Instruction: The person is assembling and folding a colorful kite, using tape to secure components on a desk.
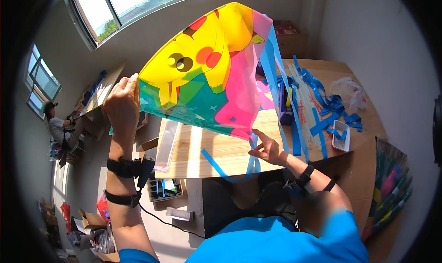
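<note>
A thin plastic kite is held up over the table, with a yellow cartoon animal on green and pink. Sunlight shines through it. My left hand is closed on its left corner. By the lower corner, my right hand has its thumb and fingers at a blue ribbon tail, seemingly pinching it. That ribbon curls left over the table's front edge. More blue ribbon tails hang from the kite's right corner down to the table.
On the wooden table lie clear plastic sleeves, a dark purple holder, pale thin sticks, loose blue ribbons, a clear bag and a white tray. Boxes stand on the floor. Another person sits far left.
</note>
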Demonstrator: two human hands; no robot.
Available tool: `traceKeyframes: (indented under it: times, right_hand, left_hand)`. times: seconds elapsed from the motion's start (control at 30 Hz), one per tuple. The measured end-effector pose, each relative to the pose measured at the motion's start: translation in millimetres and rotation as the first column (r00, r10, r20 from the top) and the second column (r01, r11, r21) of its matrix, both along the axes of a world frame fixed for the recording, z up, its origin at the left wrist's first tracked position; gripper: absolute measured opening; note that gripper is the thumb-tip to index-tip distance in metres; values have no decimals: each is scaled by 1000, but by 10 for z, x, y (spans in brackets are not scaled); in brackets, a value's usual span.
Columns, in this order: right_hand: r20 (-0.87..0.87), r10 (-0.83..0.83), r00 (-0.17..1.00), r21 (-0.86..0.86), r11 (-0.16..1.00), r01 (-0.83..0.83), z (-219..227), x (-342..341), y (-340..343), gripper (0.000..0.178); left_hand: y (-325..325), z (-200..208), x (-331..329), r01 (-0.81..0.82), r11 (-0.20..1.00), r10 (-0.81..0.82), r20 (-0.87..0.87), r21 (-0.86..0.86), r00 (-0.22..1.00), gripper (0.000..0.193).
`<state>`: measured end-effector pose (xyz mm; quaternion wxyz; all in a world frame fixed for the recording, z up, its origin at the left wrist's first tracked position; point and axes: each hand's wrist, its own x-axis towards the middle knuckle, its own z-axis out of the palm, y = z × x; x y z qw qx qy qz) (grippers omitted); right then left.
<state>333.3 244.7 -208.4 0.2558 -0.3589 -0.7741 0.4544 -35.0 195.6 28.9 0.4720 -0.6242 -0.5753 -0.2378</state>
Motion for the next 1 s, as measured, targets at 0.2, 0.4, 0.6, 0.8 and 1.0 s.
traceKeyframes:
  times: [0.2, 0.4, 0.6, 0.8, 1.0]
  right_hand:
    - [-333, -511, 792, 261, 757, 599, 331, 130, 756, 66]
    - [-182, -188, 965, 441, 862, 251, 373, -146, -89, 39]
    - [625, -29, 780, 528, 752, -395, -717, -387, -182, 43]
    - [603, -422, 677, 631, 771, -81, -1266, 370, -262, 28]
    - [299, -576, 761, 803, 582, 125, -1040, 518, -778, 8]
  left_hand:
    - [-472, 1028, -832, -560, 729, 474, 301, 393, 828, 33]
    - [-499, 791, -328, -273, 822, 345, -56, 499, 937, 23]
    - [-129, -632, 370, 78, 997, -66, -298, 27, 952, 24]
    - [-501, -2948, 306, 40, 820, -201, -223, -571, 954, 15]
    - [-1001, -3795, 503, 118, 681, -146, 24, -723, 989, 11]
